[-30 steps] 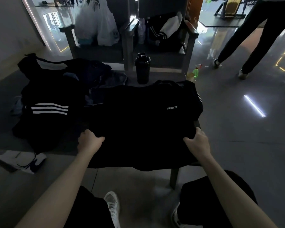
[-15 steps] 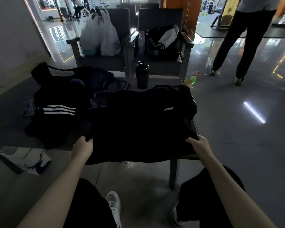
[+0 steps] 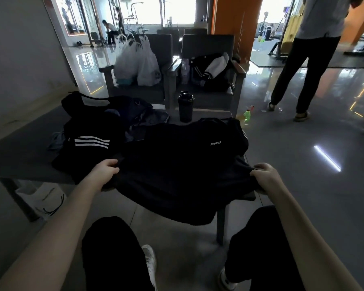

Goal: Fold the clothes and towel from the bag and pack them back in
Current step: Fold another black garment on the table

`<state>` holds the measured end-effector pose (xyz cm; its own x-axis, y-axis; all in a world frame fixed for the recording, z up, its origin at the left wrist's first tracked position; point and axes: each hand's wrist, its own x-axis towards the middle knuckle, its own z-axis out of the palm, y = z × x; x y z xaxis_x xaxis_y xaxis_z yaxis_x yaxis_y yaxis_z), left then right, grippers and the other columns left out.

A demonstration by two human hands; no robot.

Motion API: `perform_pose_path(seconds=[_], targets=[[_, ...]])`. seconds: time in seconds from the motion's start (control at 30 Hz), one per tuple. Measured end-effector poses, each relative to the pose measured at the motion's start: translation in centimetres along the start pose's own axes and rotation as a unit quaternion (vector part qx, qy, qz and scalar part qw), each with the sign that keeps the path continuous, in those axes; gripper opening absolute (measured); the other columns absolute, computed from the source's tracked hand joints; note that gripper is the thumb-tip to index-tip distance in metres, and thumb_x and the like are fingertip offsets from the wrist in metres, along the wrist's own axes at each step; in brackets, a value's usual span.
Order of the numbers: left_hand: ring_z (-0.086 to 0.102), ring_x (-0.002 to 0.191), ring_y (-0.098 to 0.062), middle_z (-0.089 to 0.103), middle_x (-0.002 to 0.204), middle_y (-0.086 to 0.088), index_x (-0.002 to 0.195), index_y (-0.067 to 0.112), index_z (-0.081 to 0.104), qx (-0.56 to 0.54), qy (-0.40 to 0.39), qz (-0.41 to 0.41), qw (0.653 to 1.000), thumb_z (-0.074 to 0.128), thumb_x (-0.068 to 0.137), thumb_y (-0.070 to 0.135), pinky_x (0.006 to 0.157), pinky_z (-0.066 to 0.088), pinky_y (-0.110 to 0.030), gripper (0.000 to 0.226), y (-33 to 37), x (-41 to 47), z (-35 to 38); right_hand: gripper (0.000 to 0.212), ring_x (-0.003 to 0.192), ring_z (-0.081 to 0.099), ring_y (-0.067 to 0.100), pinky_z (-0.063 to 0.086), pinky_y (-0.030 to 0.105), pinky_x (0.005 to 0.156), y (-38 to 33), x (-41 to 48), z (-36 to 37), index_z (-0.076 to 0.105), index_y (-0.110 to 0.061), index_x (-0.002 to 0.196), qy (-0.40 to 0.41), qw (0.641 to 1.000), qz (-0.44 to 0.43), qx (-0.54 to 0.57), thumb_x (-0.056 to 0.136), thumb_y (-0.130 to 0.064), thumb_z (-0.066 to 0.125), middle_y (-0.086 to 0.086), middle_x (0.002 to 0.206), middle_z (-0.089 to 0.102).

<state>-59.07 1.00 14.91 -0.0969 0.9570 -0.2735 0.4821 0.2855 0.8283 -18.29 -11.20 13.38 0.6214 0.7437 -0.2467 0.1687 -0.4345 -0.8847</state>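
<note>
Slippage is your main risk. The black shirt [image 3: 177, 164] lies across the near right corner of the table [image 3: 15, 154], its hem hanging off the near edge. You hold it only at the two lower corners, with your left hand [image 3: 105, 169] and right hand [image 3: 263, 173] each clenched on a bunch of cloth. Pull towards yourself and, I judge, the whole shirt could slide to the floor. Swing it far and it may topple the shaker bottle [image 3: 185, 106] standing near the far edge. As for containers, the dark bag [image 3: 86, 106] slumps at the far left with crumpled clothes [image 3: 149, 119] beside it, its inside too dark to read. The shaker is lidded, so its contents are hidden.
</note>
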Motion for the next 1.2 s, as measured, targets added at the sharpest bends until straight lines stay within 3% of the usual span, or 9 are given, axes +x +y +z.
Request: perform_pose_path(seconds=[0.2, 0.33, 0.5, 0.63, 0.7, 0.77, 0.87, 1.03, 1.2], targets=[[0.056, 0.082, -0.022, 0.061, 0.101, -0.011, 0.088, 0.014, 0.069, 0.008, -0.065, -0.049, 0.997, 0.046, 0.096, 0.009, 0.061, 0.048, -0.032, 0.025, 0.7, -4.1, -1.9, 0.019, 0.045, 0.050, 0.018, 0.038, 0.018, 0.033, -0.8, -3.6, -2.6, 0.066, -0.005, 0.075, -0.092, 0.994, 0.035, -0.039, 0.087, 0.001, 0.053, 0.010, 0.066, 0.053], [0.055, 0.075, -0.021, 0.059, 0.091, -0.011, 0.088, 0.010, 0.070, 0.010, -0.060, -0.075, 0.995, 0.046, 0.096, 0.012, 0.058, 0.047, -0.030, 0.025, 0.5, -6.7, -3.0, 0.016, 0.024, 0.037, 0.011, 0.034, 0.015, 0.031, 0.0, -5.4, -4.9, 0.051, 0.001, 0.076, -0.154, 0.982, 0.076, -0.076, 0.083, -0.003, 0.065, 0.004, 0.035, 0.041], [0.052, 0.074, -0.021, 0.055, 0.091, -0.012, 0.088, 0.009, 0.065, -0.110, -0.052, -0.117, 0.986, 0.034, 0.093, 0.010, 0.063, 0.046, -0.030, 0.032, 0.0, -8.7, -4.0, 0.010, 0.053, 0.053, 0.018, 0.049, 0.021, 0.042, 1.0, -6.6, -6.0, 0.062, 0.007, 0.089, -0.192, 0.978, 0.063, 0.055, 0.086, -0.001, 0.057, 0.014, 0.067, 0.057], [0.055, 0.078, -0.025, 0.056, 0.093, -0.017, 0.109, -0.001, 0.057, -0.257, -0.051, -0.074, 0.962, 0.020, 0.090, -0.004, 0.084, 0.045, -0.035, 0.042, -0.4, -9.2, -4.0, 0.055, 0.081, 0.065, 0.028, 0.059, 0.034, 0.061, 1.6, -6.9, -6.1, 0.060, 0.006, 0.101, -0.272, 0.908, 0.026, 0.317, 0.047, 0.004, 0.072, 0.023, 0.095, 0.062], [0.055, 0.081, -0.025, 0.055, 0.093, -0.017, 0.123, 0.003, 0.051, -0.267, -0.046, -0.047, 0.961, 0.016, 0.090, -0.010, 0.091, 0.041, -0.039, 0.049, -0.4, -9.2, -3.7, 0.053, 0.084, 0.067, 0.029, 0.059, 0.035, 0.065, 1.9, -7.0, -6.0, 0.057, 0.005, 0.107, -0.278, 0.896, 0.004, 0.346, 0.055, 0.017, 0.056, 0.023, 0.103, 0.060], [0.054, 0.081, -0.023, 0.055, 0.093, -0.013, 0.127, 0.009, 0.049, -0.252, -0.046, -0.030, 0.966, 0.019, 0.091, -0.012, 0.090, 0.042, -0.042, 0.051, -0.4, -8.9, -3.5, 0.057, 0.088, 0.067, 0.027, 0.059, 0.033, 0.065, 1.9, -7.2, -5.7, 0.054, 0.003, 0.113, -0.273, 0.901, -0.013, 0.336, 0.067, 0.027, 0.030, 0.022, 0.111, 0.055], [0.056, 0.079, -0.019, 0.056, 0.092, -0.009, 0.112, 0.012, 0.057, -0.247, -0.033, -0.019, 0.968, 0.027, 0.095, -0.011, 0.089, 0.044, -0.041, 0.041, -0.5, -8.0, -3.1, 0.065, 0.102, 0.059, 0.028, 0.059, 0.029, 0.071, 2.0, -7.1, -5.3, 0.047, -0.002, 0.127, -0.282, 0.912, -0.034, 0.296, 0.077, 0.030, 0.022, 0.019, 0.119, 0.051], [0.060, 0.040, -0.005, 0.065, 0.052, 0.005, 0.085, 0.015, 0.057, -0.275, 0.013, 0.009, 0.961, 0.047, 0.097, 0.003, 0.051, 0.051, -0.022, 0.020, -1.0, -6.2, -2.1, 0.064, 0.102, 0.059, 0.024, 0.053, 0.027, 0.082, 2.3, -5.7, -4.2, 0.051, -0.016, 0.129, -0.213, 0.965, -0.121, 0.090, 0.078, 0.022, 0.054, 0.015, 0.120, 0.055], [0.063, 0.046, -0.007, 0.067, 0.059, 0.003, 0.081, 0.012, 0.059, -0.279, 0.031, 0.032, 0.959, 0.059, 0.093, 0.017, 0.047, 0.051, -0.019, 0.013, -0.9, -4.3, -1.9, 0.049, 0.097, 0.060, 0.012, 0.053, 0.018, 0.078, 1.6, -4.5, -3.5, 0.058, -0.018, 0.119, -0.133, 0.974, -0.182, 0.003, 0.078, 0.009, 0.065, 0.004, 0.106, 0.062]])
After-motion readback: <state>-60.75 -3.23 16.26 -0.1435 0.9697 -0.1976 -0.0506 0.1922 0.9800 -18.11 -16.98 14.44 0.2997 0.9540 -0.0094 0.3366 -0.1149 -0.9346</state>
